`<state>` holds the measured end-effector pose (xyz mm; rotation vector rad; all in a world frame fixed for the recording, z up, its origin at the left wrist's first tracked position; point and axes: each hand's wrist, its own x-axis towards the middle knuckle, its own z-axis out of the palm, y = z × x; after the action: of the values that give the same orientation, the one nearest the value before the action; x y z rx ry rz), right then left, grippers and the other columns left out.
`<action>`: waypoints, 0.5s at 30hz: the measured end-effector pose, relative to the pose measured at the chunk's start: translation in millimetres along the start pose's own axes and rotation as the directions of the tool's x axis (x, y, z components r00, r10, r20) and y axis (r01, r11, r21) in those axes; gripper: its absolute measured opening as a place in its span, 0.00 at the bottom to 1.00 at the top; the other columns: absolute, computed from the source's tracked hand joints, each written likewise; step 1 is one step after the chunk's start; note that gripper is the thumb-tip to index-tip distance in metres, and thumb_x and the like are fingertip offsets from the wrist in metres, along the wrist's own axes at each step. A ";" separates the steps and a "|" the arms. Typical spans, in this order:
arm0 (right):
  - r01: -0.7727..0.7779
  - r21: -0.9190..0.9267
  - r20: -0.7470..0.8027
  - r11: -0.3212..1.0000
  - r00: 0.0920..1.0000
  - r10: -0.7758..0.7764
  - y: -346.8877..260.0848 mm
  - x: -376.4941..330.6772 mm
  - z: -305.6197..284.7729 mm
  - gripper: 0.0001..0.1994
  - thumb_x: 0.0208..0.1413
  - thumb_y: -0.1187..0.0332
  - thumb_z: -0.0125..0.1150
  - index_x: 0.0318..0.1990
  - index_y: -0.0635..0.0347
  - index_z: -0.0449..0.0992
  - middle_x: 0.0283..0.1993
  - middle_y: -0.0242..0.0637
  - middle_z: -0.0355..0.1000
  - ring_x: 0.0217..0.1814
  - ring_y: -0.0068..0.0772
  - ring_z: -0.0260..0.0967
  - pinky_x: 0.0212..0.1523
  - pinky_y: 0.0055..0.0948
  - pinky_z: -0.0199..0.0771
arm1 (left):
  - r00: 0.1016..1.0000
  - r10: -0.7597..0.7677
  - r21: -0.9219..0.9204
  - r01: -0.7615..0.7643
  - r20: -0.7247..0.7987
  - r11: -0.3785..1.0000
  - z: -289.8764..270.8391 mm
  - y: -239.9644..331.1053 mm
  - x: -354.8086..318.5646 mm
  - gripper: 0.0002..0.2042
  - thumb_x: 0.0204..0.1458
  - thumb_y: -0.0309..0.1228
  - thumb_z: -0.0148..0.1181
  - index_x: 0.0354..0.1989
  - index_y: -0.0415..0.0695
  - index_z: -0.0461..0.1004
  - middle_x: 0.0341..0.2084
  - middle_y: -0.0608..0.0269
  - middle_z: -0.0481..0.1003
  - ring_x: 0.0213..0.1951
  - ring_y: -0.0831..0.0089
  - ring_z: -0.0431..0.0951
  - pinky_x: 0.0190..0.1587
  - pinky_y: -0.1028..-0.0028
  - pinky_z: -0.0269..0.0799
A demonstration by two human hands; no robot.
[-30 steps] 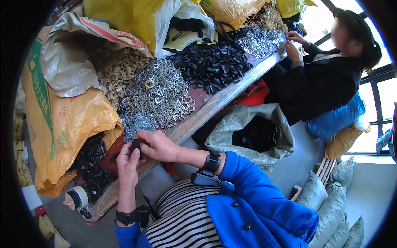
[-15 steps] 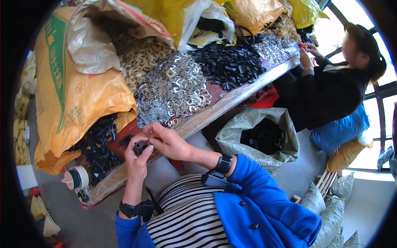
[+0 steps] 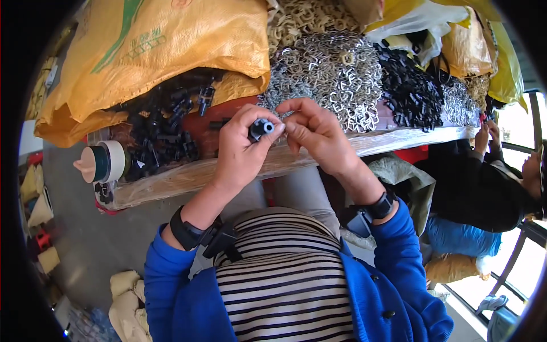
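Head view: your left hand [image 3: 236,151] grips a black part above the front edge of the surface

Your left fingers are wrapped around the black part [image 3: 260,131], a short cylinder whose round, pale-centred end faces up toward the camera. It is held clear of the surface [image 3: 200,130], in front of your striped shirt. Your right hand [image 3: 323,139] is just beside it, fingers curled, with the thumb near the tip of your left thumb; you cannot tell here whether they pinch anything small.

To the left of your hands, an orange sack [image 3: 188,43] lies with its mouth open toward you, and a heap of black fittings [image 3: 165,145] spreads from it. A round white-and-green container [image 3: 115,161] sits at the near left corner. Beyond your right hand is a pile of metal rings [image 3: 336,77], touching a pile of black pieces [image 3: 413,88] farther right. Below the surface on that side, a grey-green sack [image 3: 407,176] is partly hidden by your right arm. At the far right, another person [image 3: 476,182] in dark sleeves has both hands raised near the edge.
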<state>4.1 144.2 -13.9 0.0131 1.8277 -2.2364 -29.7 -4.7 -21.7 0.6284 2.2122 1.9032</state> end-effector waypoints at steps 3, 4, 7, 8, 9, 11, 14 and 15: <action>0.018 -0.020 0.007 1.000 1.000 -0.017 -3.2 5.5 1.2 0.08 0.51 0.75 0.45 0.39 0.66 0.61 0.25 0.30 0.64 0.23 0.15 0.60 0.23 0.13 0.60 | 0.993 -0.115 -0.124 0.113 -0.006 0.986 -2.1 1.4 4.1 0.05 0.41 0.25 0.56 0.24 0.37 0.68 0.20 0.65 0.68 0.24 0.81 0.68 0.29 0.82 0.63; 0.025 -0.032 -0.005 0.999 1.000 -0.025 -4.6 5.5 2.6 0.08 0.51 0.75 0.45 0.39 0.66 0.61 0.25 0.30 0.64 0.23 0.15 0.60 0.23 0.13 0.61 | 0.987 -0.163 -0.185 0.160 -0.001 0.970 -2.1 0.9 4.5 0.05 0.42 0.25 0.55 0.24 0.37 0.68 0.19 0.65 0.69 0.24 0.81 0.68 0.29 0.83 0.63; 0.038 -0.070 -0.027 0.997 0.999 -0.040 -3.7 5.2 3.6 0.07 0.51 0.74 0.45 0.37 0.66 0.62 0.25 0.30 0.65 0.23 0.15 0.60 0.23 0.13 0.61 | 0.968 -0.249 -0.309 0.245 0.028 0.919 0.6 -2.5 4.6 0.05 0.43 0.26 0.55 0.24 0.37 0.68 0.19 0.66 0.69 0.23 0.82 0.69 0.28 0.83 0.63; 0.047 -0.095 -0.042 0.994 0.998 -0.051 -2.9 4.5 3.6 0.06 0.51 0.74 0.46 0.36 0.66 0.63 0.25 0.31 0.65 0.23 0.15 0.60 0.23 0.13 0.61 | 0.958 -0.284 -0.368 0.282 0.050 0.886 1.4 -3.1 4.1 0.05 0.44 0.26 0.54 0.24 0.37 0.68 0.19 0.67 0.69 0.23 0.82 0.69 0.28 0.84 0.63; 0.057 -0.121 -0.057 0.991 0.996 -0.064 -2.6 3.4 3.9 0.05 0.51 0.74 0.46 0.34 0.66 0.63 0.25 0.31 0.65 0.24 0.15 0.61 0.23 0.14 0.61 | 0.958 -0.282 -0.368 0.278 0.045 0.887 2.2 -3.6 3.0 0.05 0.44 0.26 0.54 0.24 0.37 0.68 0.19 0.67 0.69 0.23 0.82 0.69 0.28 0.84 0.63; 0.073 -0.237 -0.065 0.969 0.994 -0.091 -3.3 -0.5 4.9 0.05 0.51 0.74 0.46 0.33 0.66 0.64 0.25 0.32 0.66 0.23 0.16 0.61 0.22 0.14 0.62 | 0.943 -0.326 -0.513 0.314 0.070 0.799 4.7 -4.3 -0.8 0.04 0.44 0.27 0.54 0.24 0.39 0.69 0.19 0.67 0.70 0.23 0.82 0.69 0.26 0.84 0.64; 0.104 -0.458 -0.080 0.883 0.984 -0.157 -5.8 -9.0 7.8 0.04 0.50 0.75 0.47 0.31 0.66 0.64 0.25 0.33 0.67 0.23 0.17 0.62 0.22 0.16 0.63 | 0.920 -0.377 -0.600 0.362 0.107 0.714 6.6 -0.9 -6.6 0.04 0.45 0.27 0.53 0.25 0.41 0.69 0.20 0.68 0.70 0.23 0.83 0.68 0.25 0.84 0.64; 0.161 -0.539 -0.066 0.826 0.970 -0.232 -6.8 -12.2 9.4 0.03 0.49 0.75 0.48 0.31 0.66 0.65 0.24 0.34 0.67 0.22 0.20 0.63 0.22 0.18 0.63 | 0.900 -0.415 -0.619 0.401 0.131 0.675 7.0 1.5 -8.6 0.03 0.45 0.28 0.53 0.25 0.42 0.69 0.19 0.69 0.69 0.23 0.83 0.68 0.24 0.84 0.64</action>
<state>16.0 138.6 -3.3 -0.1441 2.5697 -1.7947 -19.0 -1.7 -22.8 -0.0147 1.3702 2.1880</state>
